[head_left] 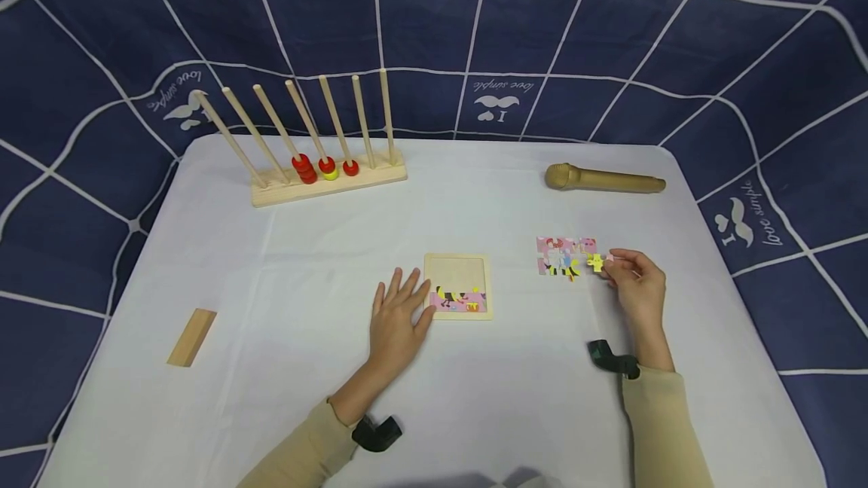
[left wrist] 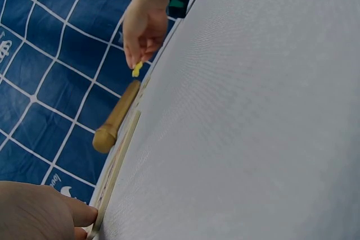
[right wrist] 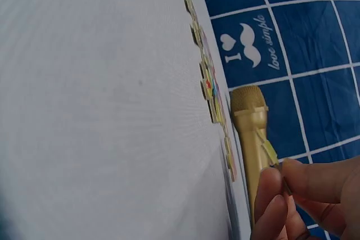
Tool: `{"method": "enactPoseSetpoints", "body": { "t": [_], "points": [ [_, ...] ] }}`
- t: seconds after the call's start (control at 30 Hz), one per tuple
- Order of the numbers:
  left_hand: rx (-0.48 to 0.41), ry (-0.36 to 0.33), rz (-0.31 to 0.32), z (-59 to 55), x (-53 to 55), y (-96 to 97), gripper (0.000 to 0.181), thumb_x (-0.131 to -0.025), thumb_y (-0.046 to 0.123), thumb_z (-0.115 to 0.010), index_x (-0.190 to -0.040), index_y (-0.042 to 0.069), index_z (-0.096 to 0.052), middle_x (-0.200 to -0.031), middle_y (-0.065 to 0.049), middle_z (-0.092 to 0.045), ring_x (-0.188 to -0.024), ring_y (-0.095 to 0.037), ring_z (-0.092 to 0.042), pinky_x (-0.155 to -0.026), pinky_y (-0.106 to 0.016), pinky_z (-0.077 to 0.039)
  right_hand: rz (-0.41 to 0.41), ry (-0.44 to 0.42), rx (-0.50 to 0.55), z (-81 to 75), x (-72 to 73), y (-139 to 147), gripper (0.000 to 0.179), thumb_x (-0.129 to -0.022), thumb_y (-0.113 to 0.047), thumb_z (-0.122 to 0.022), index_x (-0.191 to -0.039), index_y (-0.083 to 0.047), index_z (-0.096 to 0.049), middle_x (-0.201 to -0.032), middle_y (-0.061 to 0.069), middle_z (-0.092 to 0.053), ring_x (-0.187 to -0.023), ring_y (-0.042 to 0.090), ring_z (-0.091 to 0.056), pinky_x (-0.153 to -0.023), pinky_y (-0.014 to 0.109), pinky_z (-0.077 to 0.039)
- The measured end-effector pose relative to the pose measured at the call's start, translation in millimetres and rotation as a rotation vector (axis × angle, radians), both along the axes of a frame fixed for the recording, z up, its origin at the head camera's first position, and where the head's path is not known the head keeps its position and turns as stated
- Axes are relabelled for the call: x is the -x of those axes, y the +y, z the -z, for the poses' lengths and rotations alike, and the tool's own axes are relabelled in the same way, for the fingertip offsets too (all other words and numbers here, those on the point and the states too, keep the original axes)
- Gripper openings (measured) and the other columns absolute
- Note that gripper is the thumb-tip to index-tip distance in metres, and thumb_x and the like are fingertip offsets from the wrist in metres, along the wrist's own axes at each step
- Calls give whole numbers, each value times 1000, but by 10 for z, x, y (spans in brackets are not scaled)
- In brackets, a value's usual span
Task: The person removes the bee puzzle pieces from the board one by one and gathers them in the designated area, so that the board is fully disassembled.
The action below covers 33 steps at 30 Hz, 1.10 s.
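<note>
My left hand (head_left: 396, 326) lies with fairly straight fingers against the left side of a square wooden puzzle tray (head_left: 490, 285). Along the tray's bottom runs a strip of fitted puzzle pieces (head_left: 458, 301) with a pink, yellow and black picture; bare wood shows above it. To the right, my right hand (head_left: 637, 285) pinches a yellow puzzle piece (head_left: 595, 262) between thumb and fingers. In the right wrist view this piece (right wrist: 269, 151) is held above the table. Just left of that hand lies a cluster of pink picture pieces (head_left: 556, 254) on the cloth.
A gold microphone (head_left: 606, 179) lies at the back right. At the back left stands a wooden peg rack (head_left: 332, 187) with several red and yellow beads. A small wooden block (head_left: 192, 337) lies at the left. Blue checked cloth (head_left: 434, 28) hangs behind the white table (head_left: 305, 277).
</note>
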State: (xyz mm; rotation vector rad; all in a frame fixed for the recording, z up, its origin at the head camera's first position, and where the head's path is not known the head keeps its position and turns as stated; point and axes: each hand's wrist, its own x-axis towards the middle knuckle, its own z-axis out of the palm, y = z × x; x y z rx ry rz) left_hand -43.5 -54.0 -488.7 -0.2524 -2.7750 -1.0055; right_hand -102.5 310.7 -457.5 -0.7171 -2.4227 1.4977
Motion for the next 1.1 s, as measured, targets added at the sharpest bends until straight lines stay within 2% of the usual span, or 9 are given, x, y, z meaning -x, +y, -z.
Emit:
{"method": "enactPoseSetpoints", "body": {
  "t": [0.2,0.43,0.6,0.7,0.93,1.1],
  "points": [
    [-2,-14,-1,-6,-8,1,43,-88,19,-72,-128,6,-65,-145,-11,-51,-144,-35,-34,-117,-57,-18,-15,-11,-57,86,2,-12,26,-90,-4,-66,-116,1,-65,-73,-17,-59,-62,-5,-61,-57,11,-51],
    [-8,14,-2,-9,-16,6,42,-86,19,-73,-126,5,-66,-143,-13,-53,-143,-38,-36,-115,-60,-20,-47,-21,-134,111,-1,-34,24,-90,-5,-67,-113,1,-68,-69,-19,-58,-60,-7,-59,-54,11,-49],
    [-7,29,-4,-4,-16,9,43,-86,19,-74,-125,4,-66,-142,-14,-54,-142,-39,-36,-115,-61,-20,-61,12,-239,136,4,-37,21,-88,-6,-68,-108,1,-71,-69,-20,-56,-59,-9,-53,-53,9,-43],
    [-6,24,-2,-7,-15,9,43,-86,20,-73,-126,5,-66,-143,-14,-53,-142,-39,-36,-115,-60,-20,-60,33,-305,152,3,-37,20,-87,-7,-69,-106,0,-72,-72,-14,-59,-61,-9,-49,-54,8,-39],
    [-2,14,3,-19,-6,6,42,-87,19,-72,-126,5,-66,-143,-13,-53,-143,-38,-36,-115,-60,-20,-65,53,-381,195,3,-39,20,-87,-7,-69,-105,0,-73,-87,12,-69,-63,-13,-44,-59,7,-36],
    [4,10,3,-5,1,2,42,-87,20,-72,-127,6,-66,-144,-12,-52,-143,-37,-36,-116,-60,-20,-66,67,-407,215,10,-46,20,-87,-8,-68,-105,1,-73,-89,16,-68,-65,-11,-42,-62,11,-34]
  ]
}}
